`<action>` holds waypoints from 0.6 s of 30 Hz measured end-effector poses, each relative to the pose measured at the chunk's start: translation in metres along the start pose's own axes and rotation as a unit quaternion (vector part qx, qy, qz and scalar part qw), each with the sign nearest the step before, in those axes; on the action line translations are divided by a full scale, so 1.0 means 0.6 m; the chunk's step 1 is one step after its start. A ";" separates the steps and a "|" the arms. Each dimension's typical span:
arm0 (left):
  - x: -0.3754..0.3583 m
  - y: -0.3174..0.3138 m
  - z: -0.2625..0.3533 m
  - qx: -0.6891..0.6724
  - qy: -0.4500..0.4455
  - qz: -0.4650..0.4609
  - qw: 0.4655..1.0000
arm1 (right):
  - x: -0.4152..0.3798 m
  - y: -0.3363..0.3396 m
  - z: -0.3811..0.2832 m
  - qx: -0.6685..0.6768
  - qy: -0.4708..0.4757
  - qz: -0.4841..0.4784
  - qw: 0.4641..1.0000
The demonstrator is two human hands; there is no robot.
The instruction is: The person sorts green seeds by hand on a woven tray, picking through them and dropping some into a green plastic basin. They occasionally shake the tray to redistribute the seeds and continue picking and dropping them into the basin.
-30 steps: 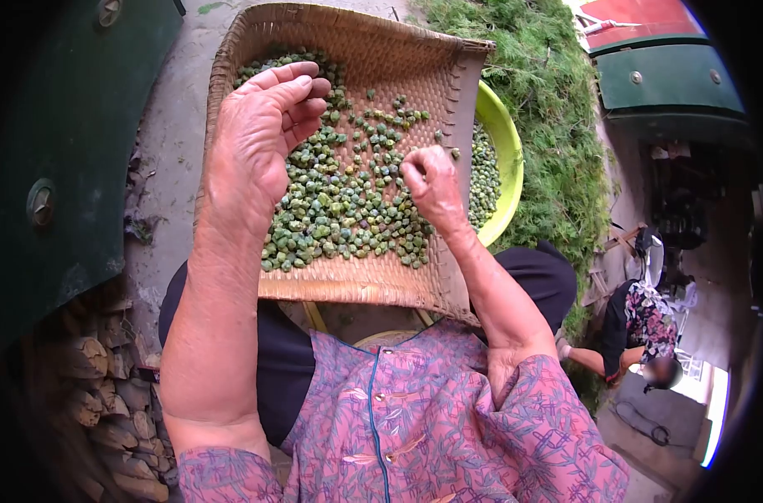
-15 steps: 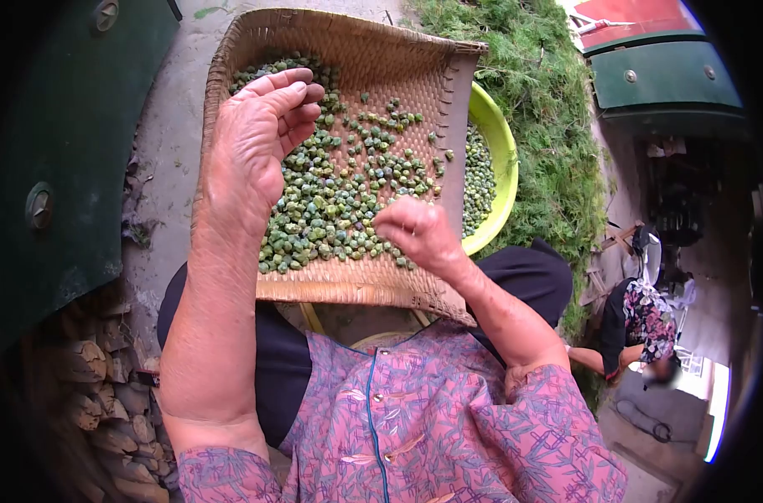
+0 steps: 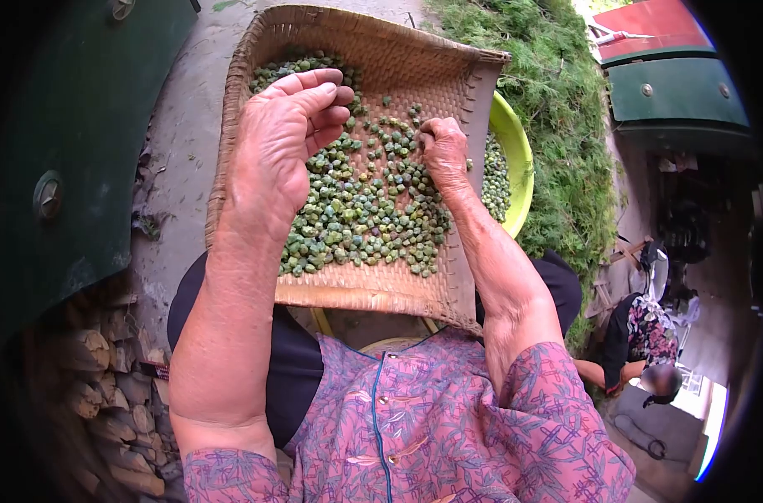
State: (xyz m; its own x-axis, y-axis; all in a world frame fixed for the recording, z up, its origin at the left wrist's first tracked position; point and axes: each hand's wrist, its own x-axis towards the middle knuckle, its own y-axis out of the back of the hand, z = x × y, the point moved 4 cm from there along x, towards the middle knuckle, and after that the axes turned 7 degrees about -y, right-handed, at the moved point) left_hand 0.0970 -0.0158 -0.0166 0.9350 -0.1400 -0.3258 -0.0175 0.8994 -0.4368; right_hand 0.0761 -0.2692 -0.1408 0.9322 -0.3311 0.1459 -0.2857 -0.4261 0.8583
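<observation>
A woven winnowing basket (image 3: pixel 365 295) lies across my lap, with many small round green fruits (image 3: pixel 348 226) spread over it. My left hand (image 3: pixel 285 138) hovers over its left side, thumb and fingers curled together; whatever they may hold is hidden. Down near the basket's right edge, my right hand (image 3: pixel 445 151) has its fingers pinched together among the scattered fruits, and its fingertips do not show clearly. Partly under that edge stands a yellow-green basin (image 3: pixel 528 163), filled with more of the same green fruits.
Feathery green plants (image 3: pixel 566 126) cover the ground to the right. Stacked firewood (image 3: pixel 117 402) sits at lower left, below a dark green metal panel (image 3: pixel 63 168). Another person (image 3: pixel 646 335) bends over at far right.
My right hand has moved up and away from me to the basket's right side. My left hand keeps its curled shape. The basket appears slightly farther right in view.
</observation>
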 end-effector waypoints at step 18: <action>-0.064 -0.081 -0.097 0.295 -0.083 -0.273 0.912 | -0.184 0.129 -0.132 0.538 -0.188 -0.087 0.817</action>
State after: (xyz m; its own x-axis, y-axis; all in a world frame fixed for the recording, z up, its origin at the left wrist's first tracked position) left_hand 0.0414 -0.0785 -0.0316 0.7893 -0.6125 -0.0431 0.6140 0.7879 0.0472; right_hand -0.0314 -0.1992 -0.0514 0.9032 -0.3363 -0.2669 -0.3748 -0.9208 -0.1081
